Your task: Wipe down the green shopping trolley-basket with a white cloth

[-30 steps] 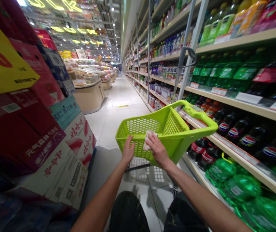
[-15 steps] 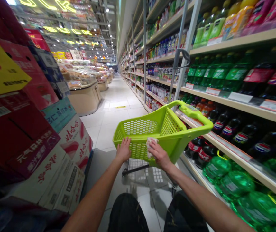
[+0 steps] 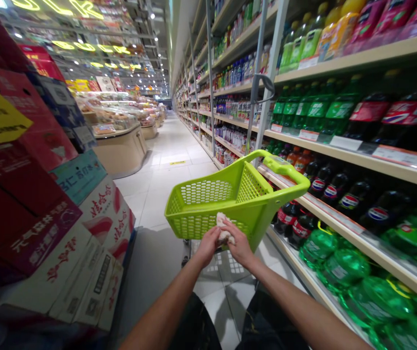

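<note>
A crumpled whitish cloth is between my two hands, in front of the near side of a lime-green shopping cart. My left hand has its fingers closed on the cloth's left side. My right hand grips it from the right, fingers bent over it. The cart's basket has perforated walls and looks to hold nothing. Its handle points to the right, toward the shelves. Whether the cloth touches the cart wall is hard to tell.
Shelves of bottled drinks line the right side, with large green bottles low down. Stacked drink cartons stand close on the left. Beyond the cart, a tiled aisle runs past a round-ended display counter.
My left hand has left the cart's rim and moved right to the cloth. My right hand and the cloth have drawn slightly down and nearer. The view has shifted a little.
</note>
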Demonstrator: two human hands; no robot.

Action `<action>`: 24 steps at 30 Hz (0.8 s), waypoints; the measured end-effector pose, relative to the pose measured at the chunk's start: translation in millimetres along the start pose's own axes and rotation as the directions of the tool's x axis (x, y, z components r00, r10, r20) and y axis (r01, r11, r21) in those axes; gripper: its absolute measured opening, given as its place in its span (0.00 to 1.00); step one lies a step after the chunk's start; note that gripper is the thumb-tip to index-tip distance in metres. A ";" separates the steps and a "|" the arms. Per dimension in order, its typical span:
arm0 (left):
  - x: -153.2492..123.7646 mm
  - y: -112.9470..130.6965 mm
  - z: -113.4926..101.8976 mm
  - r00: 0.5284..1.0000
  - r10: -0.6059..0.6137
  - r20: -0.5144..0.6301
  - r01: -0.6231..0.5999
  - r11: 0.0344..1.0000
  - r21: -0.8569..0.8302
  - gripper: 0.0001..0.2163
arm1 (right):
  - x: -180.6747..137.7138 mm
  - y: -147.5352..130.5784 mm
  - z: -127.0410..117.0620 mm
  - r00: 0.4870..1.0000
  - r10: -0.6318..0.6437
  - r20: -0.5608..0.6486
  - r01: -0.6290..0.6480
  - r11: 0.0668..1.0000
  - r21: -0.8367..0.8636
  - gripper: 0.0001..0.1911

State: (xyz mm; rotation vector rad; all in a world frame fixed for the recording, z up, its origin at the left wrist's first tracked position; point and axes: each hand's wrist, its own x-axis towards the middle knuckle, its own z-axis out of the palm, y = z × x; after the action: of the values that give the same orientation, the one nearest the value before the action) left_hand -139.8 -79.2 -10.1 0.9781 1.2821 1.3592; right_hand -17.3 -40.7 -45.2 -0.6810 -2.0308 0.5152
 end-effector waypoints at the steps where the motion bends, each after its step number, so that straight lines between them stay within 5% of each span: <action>1: -3.3 -3.5 10.2 0.998 -0.035 0.058 0.042 0.989 -0.138 0.17 | -2.9 -3.1 -0.4 1.000 0.007 -0.003 -0.007 1.000 -0.013 0.24; 4: -10.1 -8.7 27.2 0.967 -0.114 0.226 0.184 0.930 -0.318 0.21 | -17.5 0.6 -2.5 1.000 -0.011 0.026 0.014 0.993 -0.115 0.30; 7: -6.2 -3.6 25.0 0.956 -0.130 0.261 0.114 0.991 0.075 0.23 | -19.8 14.6 -16.8 0.989 -0.136 0.050 0.143 0.969 -0.200 0.27; 10: 11.2 11.0 11.0 0.993 0.015 0.117 -0.060 0.915 0.398 0.16 | 7.0 25.6 -40.4 0.956 -0.291 -0.031 0.266 0.908 -0.323 0.24; 12: 25.5 21.5 -1.3 0.989 0.149 0.010 -0.126 0.797 0.591 0.17 | 29.3 32.6 -51.0 0.931 -0.359 -0.065 0.300 0.853 -0.427 0.21; 15: 39.8 30.6 -17.6 0.967 0.248 0.049 -0.136 0.347 0.928 0.28 | 37.0 49.7 -48.7 0.907 -0.420 0.033 0.375 0.767 -0.522 0.18; 17: 42.6 31.4 -24.3 0.973 0.201 0.111 -0.136 0.115 0.984 0.32 | 20.2 63.7 -38.9 0.890 -0.433 0.144 0.440 0.729 -0.524 0.15; 20: 40.9 29.1 -26.9 0.980 0.153 0.128 -0.133 0.023 0.991 0.32 | -10.0 74.8 -29.7 0.865 -0.436 0.248 0.501 0.729 -0.467 0.14; 24: 37.9 25.7 -22.2 0.978 0.172 0.118 -0.121 0.006 0.993 0.32 | 0.4 61.0 -47.5 0.900 -0.409 0.149 0.432 0.796 -0.425 0.17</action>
State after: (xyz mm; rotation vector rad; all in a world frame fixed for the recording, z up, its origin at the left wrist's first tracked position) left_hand -171.8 -45.2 10.2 2.1184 2.3011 0.2731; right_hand 39.4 10.4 -57.2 -0.4517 -2.2842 -0.2168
